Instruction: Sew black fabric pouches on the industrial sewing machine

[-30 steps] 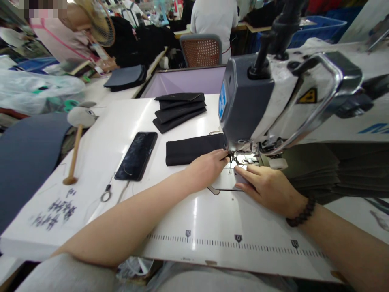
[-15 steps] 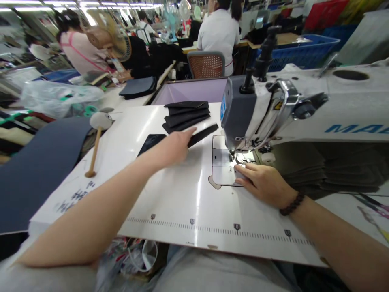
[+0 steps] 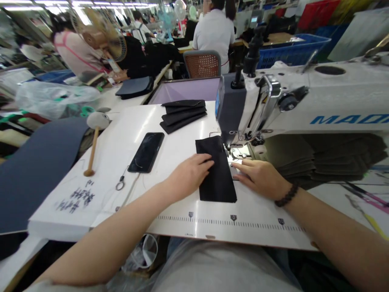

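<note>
The left hand (image 3: 191,175), fingers loosely extended, rests on the cloth (image 3: 217,182) — flat on the table (image 3: 176,209), far end beside the machine (image 3: 231,105). The right hand (image 3: 263,177), fingers outstretched, rests just beside it.

Blk rect. fabric pc (image 3: 218,178), flat on wht tabletop (image 3: 179,142), far end nr presser foot (image 3: 229,150)

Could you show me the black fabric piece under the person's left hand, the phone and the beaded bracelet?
Black fabric piece (image 3: 218,174): head view, the middle of its uncovered surface.
Phone (image 3: 146,152): head view, the middle of its dark screen.
Beaded bracelet (image 3: 287,196): head view, the beads midway along its visible stretch.
</note>
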`<state>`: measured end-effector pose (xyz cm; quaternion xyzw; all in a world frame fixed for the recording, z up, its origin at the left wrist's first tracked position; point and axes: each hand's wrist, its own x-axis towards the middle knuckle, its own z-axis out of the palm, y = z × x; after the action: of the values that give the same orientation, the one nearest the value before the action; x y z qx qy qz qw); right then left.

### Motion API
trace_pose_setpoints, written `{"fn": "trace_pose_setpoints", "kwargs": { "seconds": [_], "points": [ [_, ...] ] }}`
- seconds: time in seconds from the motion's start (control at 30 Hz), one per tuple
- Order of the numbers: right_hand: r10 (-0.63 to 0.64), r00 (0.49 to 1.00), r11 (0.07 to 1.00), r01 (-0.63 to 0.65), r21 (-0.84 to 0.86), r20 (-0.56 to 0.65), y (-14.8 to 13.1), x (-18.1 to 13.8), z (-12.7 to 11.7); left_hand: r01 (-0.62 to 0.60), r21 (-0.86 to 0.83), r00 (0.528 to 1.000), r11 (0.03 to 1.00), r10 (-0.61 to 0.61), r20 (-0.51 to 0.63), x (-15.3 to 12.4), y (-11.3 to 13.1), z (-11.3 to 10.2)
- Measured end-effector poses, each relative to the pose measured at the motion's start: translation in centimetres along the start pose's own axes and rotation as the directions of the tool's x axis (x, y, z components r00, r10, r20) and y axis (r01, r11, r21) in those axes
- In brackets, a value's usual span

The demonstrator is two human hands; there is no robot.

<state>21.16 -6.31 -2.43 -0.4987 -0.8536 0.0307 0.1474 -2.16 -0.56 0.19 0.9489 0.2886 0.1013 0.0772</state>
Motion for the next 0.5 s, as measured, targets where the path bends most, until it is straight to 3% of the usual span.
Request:
{"fn": "trace_pose_setpoints", "kwargs": {
  "seconds": [0.07,0.13,0.27,0.5],
  "points": [
    [-0.024,1.000,1.000,0.024,0.020,-0.005,0.0,-0.1,0.0,-0.152,0.073,0.986,0.986,0.146,0.083,0.8,1.2,0.6],
    [-0.070,0.997,0.997,0.070,0.031,0.010,-0.1,-0.3,0.0,-0.218,0.125,0.972,0.968,0.205,0.111,1.6,1.8,1.2],
    [-0.162,0.986,0.986,0.162,0.028,0.035,-0.2,-0.4,0.0,-0.224,0.156,0.973,0.962,0.210,0.098,3.1,1.2,2.1],
    [-0.047,0.999,0.998,0.047,-0.044,0.009,0.0,0.5,0.3,-0.154,0.094,0.987,0.984,0.148,0.064,4.8,-0.3,2.4]
  ]
}}
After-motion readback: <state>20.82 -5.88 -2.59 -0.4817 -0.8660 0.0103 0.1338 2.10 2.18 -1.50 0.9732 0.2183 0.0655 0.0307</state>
